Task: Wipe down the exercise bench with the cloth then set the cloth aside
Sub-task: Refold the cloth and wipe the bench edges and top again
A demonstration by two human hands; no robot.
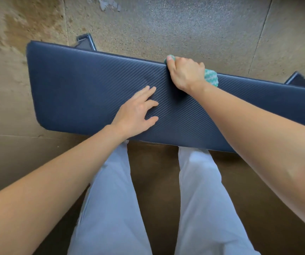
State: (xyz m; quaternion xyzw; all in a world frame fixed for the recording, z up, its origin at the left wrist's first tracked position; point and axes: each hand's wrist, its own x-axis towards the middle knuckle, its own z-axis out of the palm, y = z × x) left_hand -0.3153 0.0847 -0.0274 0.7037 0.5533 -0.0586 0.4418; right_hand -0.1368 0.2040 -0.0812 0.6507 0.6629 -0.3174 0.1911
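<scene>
Two hands: both of yours are on the bench (74, 85), one flat on its top and one at its far edge
Left hand (137, 111): it lies palm down on the padded top, about in the middle of the part you can see; the fingers are straight and spread, and they hold nothing
Right hand (184, 72): it is to the right of the other hand and farther from you; the fingers are curled over the far edge of the pad and they grip the cloth; the fingertips are hidden behind this edge
Cloth (211, 77): green and white, bunched under your right hand against the far edge of the bench; one part shows at the right of the hand, one small part at its left side
Bench pad: dark blue with fine diagonal ribs; it runs from left to right, the left end is rounded, the right end goes out of view
Frame (85, 43): dark pieces show behind the far edge, one at the left and one at the right
Legs (111, 199): yours, in light trousers, just beside the near side of the bench, between your arms
Floor (184, 24): speckled slabs with thin joints; a brownish stain (25, 24) at the far left; a pale flaking patch (109, 3) at the far side; darker brown near you
</scene>
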